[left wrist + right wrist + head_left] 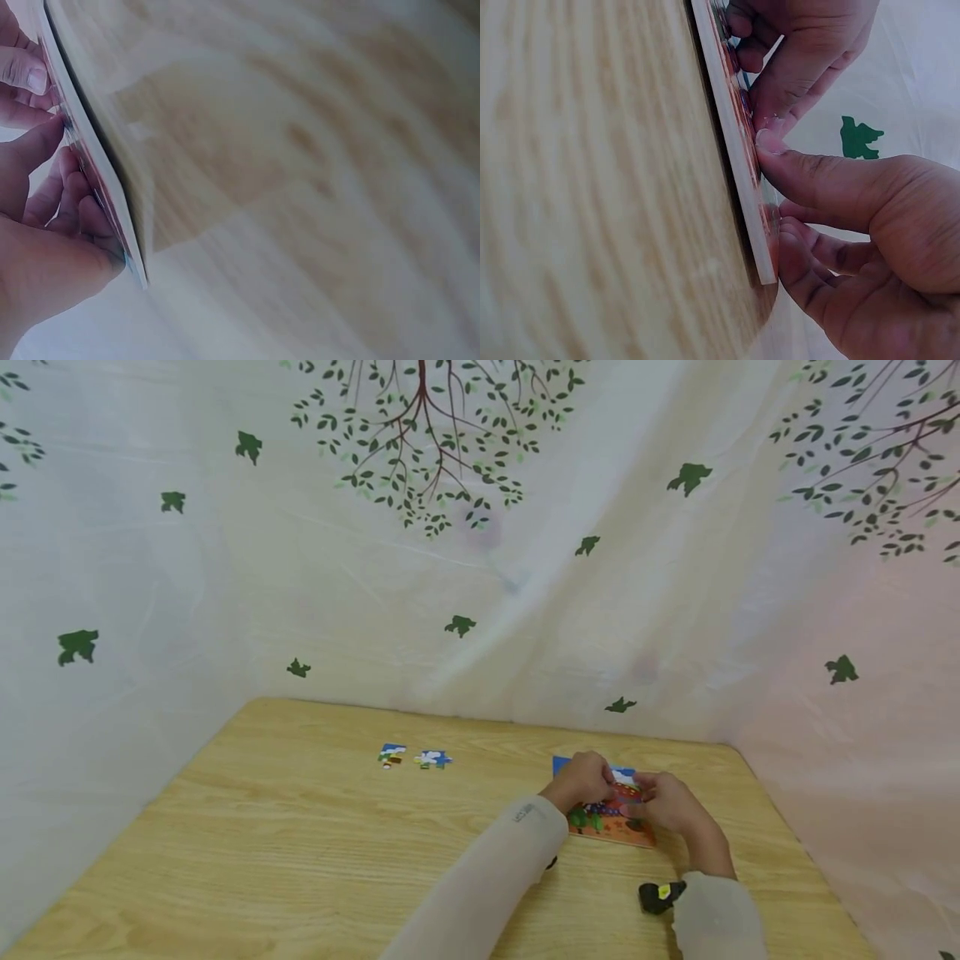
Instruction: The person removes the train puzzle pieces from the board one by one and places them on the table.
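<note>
A picture jigsaw puzzle [611,835] in its flat board lies on the right part of the table, with blue at the top and orange at the bottom. My left hand [587,778] covers its upper middle, fingers curled and fingertips against the picture. From the right side my right hand [670,802] reaches over the puzzle's edge. In the right wrist view my right thumb and fingers [799,251] touch the picture face, the thumb tip right at the left hand's fingers. I cannot tell whether a piece is pinched between them.
Two loose jigsaw pieces, a left one [392,753] and a right one [433,759], lie near the back of the wooden table [315,843]. Behind the table hangs a pale curtain [360,610] printed with leaves and branches. A black wrist device [660,897] sits by the right sleeve.
</note>
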Available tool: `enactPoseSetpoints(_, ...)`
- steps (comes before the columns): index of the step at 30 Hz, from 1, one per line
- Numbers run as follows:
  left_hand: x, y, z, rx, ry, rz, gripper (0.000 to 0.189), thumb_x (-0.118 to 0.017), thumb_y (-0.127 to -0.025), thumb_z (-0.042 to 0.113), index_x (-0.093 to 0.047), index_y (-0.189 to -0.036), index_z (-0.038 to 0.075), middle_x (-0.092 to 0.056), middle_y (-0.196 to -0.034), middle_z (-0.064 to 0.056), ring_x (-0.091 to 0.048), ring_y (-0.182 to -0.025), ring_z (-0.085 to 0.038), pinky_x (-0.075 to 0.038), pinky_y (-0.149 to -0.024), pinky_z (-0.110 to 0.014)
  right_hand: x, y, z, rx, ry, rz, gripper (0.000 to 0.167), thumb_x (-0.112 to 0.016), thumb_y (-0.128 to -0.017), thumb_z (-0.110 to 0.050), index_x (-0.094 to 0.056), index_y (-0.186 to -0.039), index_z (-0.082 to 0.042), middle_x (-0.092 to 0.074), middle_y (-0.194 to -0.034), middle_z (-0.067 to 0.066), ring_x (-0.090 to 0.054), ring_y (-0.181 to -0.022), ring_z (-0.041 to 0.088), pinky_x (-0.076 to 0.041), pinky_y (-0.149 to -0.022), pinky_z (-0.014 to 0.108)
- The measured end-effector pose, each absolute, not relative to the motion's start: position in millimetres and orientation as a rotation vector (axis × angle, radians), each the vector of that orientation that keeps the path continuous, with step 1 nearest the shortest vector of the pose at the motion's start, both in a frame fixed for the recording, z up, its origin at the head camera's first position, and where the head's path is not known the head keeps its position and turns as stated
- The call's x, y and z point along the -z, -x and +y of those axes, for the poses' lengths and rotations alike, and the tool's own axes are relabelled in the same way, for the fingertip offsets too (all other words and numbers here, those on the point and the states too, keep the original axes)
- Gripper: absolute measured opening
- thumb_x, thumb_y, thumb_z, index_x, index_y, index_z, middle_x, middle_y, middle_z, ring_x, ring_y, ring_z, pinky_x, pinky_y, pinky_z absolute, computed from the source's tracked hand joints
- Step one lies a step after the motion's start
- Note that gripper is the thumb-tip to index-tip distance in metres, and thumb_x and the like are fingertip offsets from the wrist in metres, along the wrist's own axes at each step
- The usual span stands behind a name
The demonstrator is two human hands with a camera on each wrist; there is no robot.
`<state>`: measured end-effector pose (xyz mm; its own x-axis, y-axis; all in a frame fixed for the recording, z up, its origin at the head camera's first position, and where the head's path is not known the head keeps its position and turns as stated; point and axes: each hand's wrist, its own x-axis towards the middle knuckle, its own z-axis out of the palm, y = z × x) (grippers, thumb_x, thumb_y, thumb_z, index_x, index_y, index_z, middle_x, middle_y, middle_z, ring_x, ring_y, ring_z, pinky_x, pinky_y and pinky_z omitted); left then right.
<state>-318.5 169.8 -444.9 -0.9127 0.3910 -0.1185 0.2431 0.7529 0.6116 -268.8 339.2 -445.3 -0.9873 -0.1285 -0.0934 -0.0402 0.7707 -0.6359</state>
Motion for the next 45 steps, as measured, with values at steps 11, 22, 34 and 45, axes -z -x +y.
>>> enactPoseSetpoints(11, 444.3, 319.7, 173.0, -0.801, -0.475, 2.732, 0.014, -0.079, -0.091, 0.029, -0.076, -0.101, 0.020, -0.071, -0.102, 0.010, -0.064, -0.085, -0.008, -0.054, -0.078, -0.027, 445.4, 269.2, 338.3, 1.016, 0.136, 2.832, 0.071, -0.081, -0.089, -0.015, -0.046, -0.140, 0.020, -0.063, -0.127, 0.031, -0.062, -0.110, 0.042, -0.051, -0.093, 0.054)
enactPoseSetpoints(22, 443.4, 321.4, 171.5, -0.812, -0.517, 2.721, 0.023, -0.074, -0.092, 0.021, -0.067, -0.071, 0.014, -0.060, -0.075, 0.004, -0.048, -0.062, -0.012, -0.042, -0.057, -0.027, 446.1, 269.3, 339.8, 0.992, 0.148, 2.858, 0.073, -0.083, -0.088, -0.017, -0.046, -0.141, 0.018, -0.062, -0.128, 0.032, -0.061, -0.110, 0.043, -0.052, -0.090, 0.055)
enactPoseSetpoints(34, 437.6, 317.7, 173.0, -0.785, -0.449, 2.736, 0.015, -0.080, -0.091, 0.029, -0.077, -0.103, 0.021, -0.071, -0.101, 0.010, -0.063, -0.085, -0.009, -0.054, -0.079, -0.028, 447.5, 269.5, 338.9, 1.029, 0.174, 2.862, 0.061, -0.082, -0.088, -0.013, -0.056, -0.138, 0.010, -0.069, -0.118, 0.023, -0.062, -0.103, 0.036, -0.052, -0.088, 0.053)
enactPoseSetpoints(45, 444.4, 320.4, 179.3, -0.749, -0.424, 2.759, 0.034, -0.076, -0.094, 0.029, -0.065, -0.065, 0.016, -0.053, -0.061, 0.006, -0.046, -0.055, -0.011, -0.038, -0.050, -0.026, 447.2, 267.7, 339.5, 1.030, 0.151, 2.838, 0.072, -0.081, -0.090, -0.018, -0.046, -0.142, 0.017, -0.057, -0.134, 0.035, -0.057, -0.118, 0.049, -0.049, -0.096, 0.057)
